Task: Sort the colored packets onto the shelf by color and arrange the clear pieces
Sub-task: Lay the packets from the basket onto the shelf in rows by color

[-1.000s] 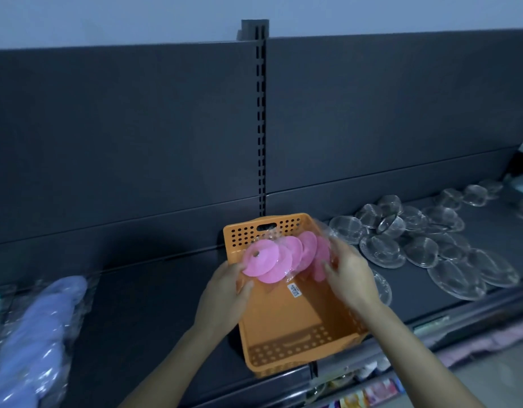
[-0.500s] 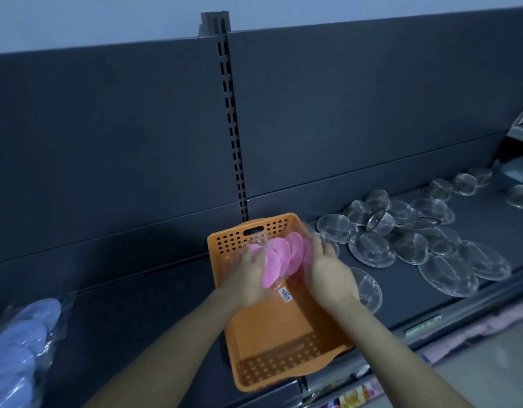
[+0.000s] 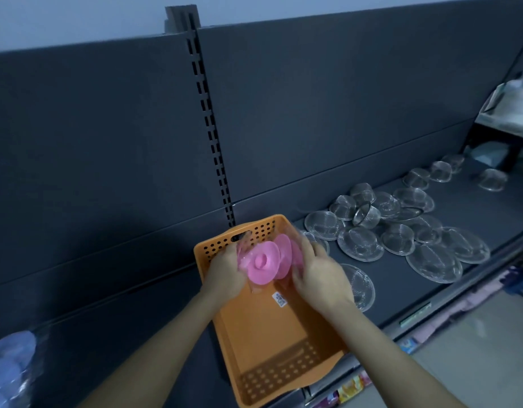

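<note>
On the dark shelf (image 3: 475, 213), nearest the camera, an orange perforated basket (image 3: 269, 343) lies aslant. Over its far end the left hand (image 3: 225, 272) and right hand (image 3: 322, 275) curl their fingers round a clear-wrapped packet of pink discs (image 3: 266, 263). The rear discs are hidden behind the front one. A second ago they fanned out wide; now the hands press closer together. At lower left, a blue packet (image 3: 10, 369) is cropped by the frame. Farther right lie overlapping clear dishes (image 3: 360, 244), their texture hard to make out.

The orange basket (image 3: 263, 328) is smooth, faintly shiny plastic with punched holes. Pink discs (image 3: 261, 266) look like smooth matt plastic inside glossy clear film (image 3: 243, 252). Clear pieces (image 3: 360, 244) at right glint, finely textured. The shelf (image 3: 483, 214) is matt
</note>
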A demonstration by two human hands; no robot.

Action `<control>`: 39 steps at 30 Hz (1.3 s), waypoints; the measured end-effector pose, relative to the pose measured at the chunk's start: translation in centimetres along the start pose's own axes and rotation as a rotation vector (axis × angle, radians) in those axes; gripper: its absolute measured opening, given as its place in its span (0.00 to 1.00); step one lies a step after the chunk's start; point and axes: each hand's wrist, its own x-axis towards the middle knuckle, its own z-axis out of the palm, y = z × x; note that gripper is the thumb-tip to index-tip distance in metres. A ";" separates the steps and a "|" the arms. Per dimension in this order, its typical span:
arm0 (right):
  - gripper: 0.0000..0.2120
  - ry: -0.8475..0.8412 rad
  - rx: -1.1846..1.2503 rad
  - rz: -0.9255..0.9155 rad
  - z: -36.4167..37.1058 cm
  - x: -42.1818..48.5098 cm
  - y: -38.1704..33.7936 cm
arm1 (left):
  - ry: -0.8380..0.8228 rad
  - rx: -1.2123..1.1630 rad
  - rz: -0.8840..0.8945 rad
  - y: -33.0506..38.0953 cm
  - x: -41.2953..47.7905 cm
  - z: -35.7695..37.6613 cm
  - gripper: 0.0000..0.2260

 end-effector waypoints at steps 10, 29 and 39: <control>0.36 -0.042 0.193 -0.147 0.4 -0.2 -2.1 | 0.185 -0.122 0.167 2.2 -2.4 -5.6 0.17; 0.14 0.020 0.370 0.447 0.3 3.5 -7.3 | 0.347 -0.220 0.132 -2.1 -7.7 -11.7 0.19; 0.06 0.146 0.871 0.376 -2.4 1.5 -14.7 | 0.392 -0.080 0.076 -9.2 -12.7 -14.0 0.13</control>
